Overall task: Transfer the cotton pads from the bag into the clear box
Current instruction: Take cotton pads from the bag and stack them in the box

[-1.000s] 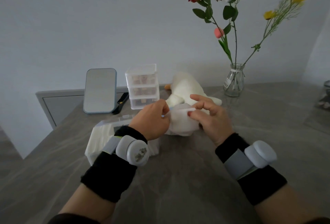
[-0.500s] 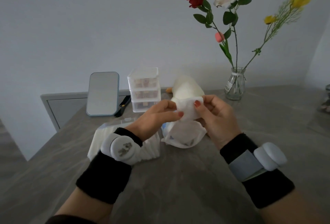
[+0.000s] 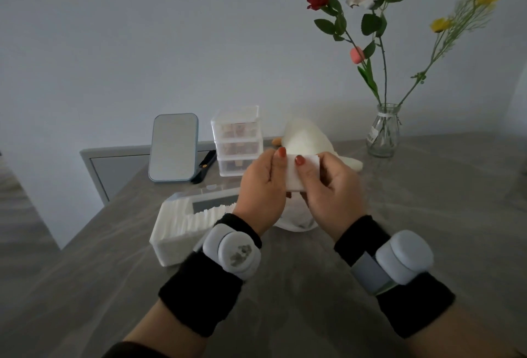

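Right of the clear plastic box (image 3: 168, 232), left hand (image 3: 261, 189) and right hand (image 3: 332, 192) pinch a white cotton-pad stack (image 3: 293, 183): likely light, squashy; grip flat faces.

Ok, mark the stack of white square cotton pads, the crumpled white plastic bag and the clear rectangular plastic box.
stack of white square cotton pads (image 3: 291, 182): head view, lower front face.
crumpled white plastic bag (image 3: 296, 224): head view, lower edge on the table.
clear rectangular plastic box (image 3: 168, 245): head view, near-left wall.
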A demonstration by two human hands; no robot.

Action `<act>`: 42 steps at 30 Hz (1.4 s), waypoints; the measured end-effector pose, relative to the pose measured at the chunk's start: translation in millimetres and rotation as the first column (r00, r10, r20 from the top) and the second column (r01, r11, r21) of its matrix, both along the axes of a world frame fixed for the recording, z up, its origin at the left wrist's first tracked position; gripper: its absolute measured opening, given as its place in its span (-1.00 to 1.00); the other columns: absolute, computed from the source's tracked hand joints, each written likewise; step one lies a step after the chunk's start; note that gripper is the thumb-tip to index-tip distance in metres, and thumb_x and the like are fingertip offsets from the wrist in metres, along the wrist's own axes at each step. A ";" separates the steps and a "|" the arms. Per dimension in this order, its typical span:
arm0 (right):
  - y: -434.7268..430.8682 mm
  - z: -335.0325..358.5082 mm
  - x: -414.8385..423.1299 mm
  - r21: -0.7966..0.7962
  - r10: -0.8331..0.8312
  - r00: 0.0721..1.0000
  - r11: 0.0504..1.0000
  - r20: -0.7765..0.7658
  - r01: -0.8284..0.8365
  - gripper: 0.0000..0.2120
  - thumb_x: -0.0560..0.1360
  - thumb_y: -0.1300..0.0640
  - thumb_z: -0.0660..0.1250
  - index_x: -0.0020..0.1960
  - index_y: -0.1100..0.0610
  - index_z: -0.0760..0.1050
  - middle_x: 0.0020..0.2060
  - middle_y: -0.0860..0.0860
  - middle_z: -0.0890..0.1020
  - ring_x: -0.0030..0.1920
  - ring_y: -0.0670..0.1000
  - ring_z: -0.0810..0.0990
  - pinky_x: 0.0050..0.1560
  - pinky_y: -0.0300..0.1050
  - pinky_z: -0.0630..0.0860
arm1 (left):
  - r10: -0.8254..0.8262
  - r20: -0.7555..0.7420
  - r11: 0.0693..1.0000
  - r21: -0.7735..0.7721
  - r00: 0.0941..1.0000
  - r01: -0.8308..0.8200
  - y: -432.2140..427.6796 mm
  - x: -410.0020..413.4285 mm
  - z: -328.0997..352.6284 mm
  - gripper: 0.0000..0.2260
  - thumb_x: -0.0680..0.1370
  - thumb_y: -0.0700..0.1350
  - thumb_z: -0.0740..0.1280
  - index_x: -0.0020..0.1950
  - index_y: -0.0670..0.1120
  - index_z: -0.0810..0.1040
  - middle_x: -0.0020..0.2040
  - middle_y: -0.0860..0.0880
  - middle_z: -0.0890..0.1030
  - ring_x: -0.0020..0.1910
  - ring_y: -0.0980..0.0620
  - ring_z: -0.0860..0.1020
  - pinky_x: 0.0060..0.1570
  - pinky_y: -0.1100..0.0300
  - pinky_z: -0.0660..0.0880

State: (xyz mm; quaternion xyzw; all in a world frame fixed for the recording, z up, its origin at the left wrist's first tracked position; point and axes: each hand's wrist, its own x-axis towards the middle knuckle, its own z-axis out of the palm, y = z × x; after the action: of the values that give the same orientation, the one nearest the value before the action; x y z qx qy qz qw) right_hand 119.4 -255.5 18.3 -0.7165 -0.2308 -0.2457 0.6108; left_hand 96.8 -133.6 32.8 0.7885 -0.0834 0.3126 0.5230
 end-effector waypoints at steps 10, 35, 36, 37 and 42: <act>-4.9 14.0 0.5 0.409 0.375 0.866 0.884 -0.329 -0.227 -0.52 0.55 -0.22 0.20 -0.15 0.20 0.53 -0.46 0.10 0.53 -0.52 0.04 0.44 -0.52 -0.22 0.28 | 0.138 0.068 0.989 0.041 0.988 -0.141 12.0 -0.2 3.5 -0.70 0.68 0.02 0.09 -0.21 0.05 0.45 -0.33 0.07 0.52 -0.32 -0.03 0.53 -0.29 -0.10 0.56; 56.2 41.2 -2.8 -0.139 0.130 0.910 0.970 -0.393 -0.198 -0.89 0.50 0.17 0.38 -0.17 0.19 0.55 -0.39 0.08 0.65 -0.42 0.01 0.62 -0.54 -0.24 0.34 | 0.674 -0.157 0.722 -0.062 0.721 -0.689 194.3 -35.5 -53.5 -0.34 0.65 0.18 0.00 -0.38 -0.34 0.35 -0.45 -0.16 0.37 -0.41 -0.07 0.34 -0.31 0.12 0.26; 66.0 45.3 -2.0 -0.187 0.126 0.910 0.959 -0.396 -0.214 -0.91 0.51 0.18 0.37 -0.14 0.18 0.55 -0.32 0.07 0.67 -0.43 -0.01 0.63 -0.57 -0.28 0.34 | 0.662 -0.171 0.730 -0.070 0.729 -0.680 192.6 -35.2 -52.8 -0.33 0.65 0.19 -0.01 -0.40 -0.33 0.36 -0.45 -0.16 0.37 -0.41 -0.07 0.35 -0.30 0.11 0.28; 75.6 48.5 -1.7 -0.226 0.122 0.911 0.948 -0.395 -0.225 -0.94 0.52 0.19 0.36 -0.12 0.17 0.56 -0.26 0.07 0.68 -0.45 -0.04 0.64 -0.59 -0.32 0.34 | 0.645 -0.182 0.741 -0.088 0.742 -0.666 189.3 -35.1 -52.0 -0.32 0.65 0.20 -0.03 -0.42 -0.30 0.36 -0.46 -0.15 0.38 -0.41 -0.08 0.36 -0.30 0.10 0.29; 130.3 47.8 5.7 -0.491 0.012 0.952 0.855 -0.305 -0.168 -0.87 0.44 0.19 0.34 -0.25 0.22 0.56 -0.29 0.08 0.66 -0.35 0.02 0.68 -0.28 -0.09 0.65 | 0.570 -0.224 0.784 -0.140 0.791 -0.605 183.9 -34.8 -48.2 -0.49 0.62 0.17 0.16 -0.28 -0.24 0.44 -0.32 -0.06 0.50 -0.30 -0.03 0.43 -0.27 0.10 0.33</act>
State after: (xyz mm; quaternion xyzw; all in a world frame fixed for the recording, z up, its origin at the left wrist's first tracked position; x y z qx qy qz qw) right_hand 125.1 -125.2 66.2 -0.8690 -0.2288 -0.0387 0.4369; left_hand 62.0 50.3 -15.5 0.7407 0.2443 0.3989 0.4823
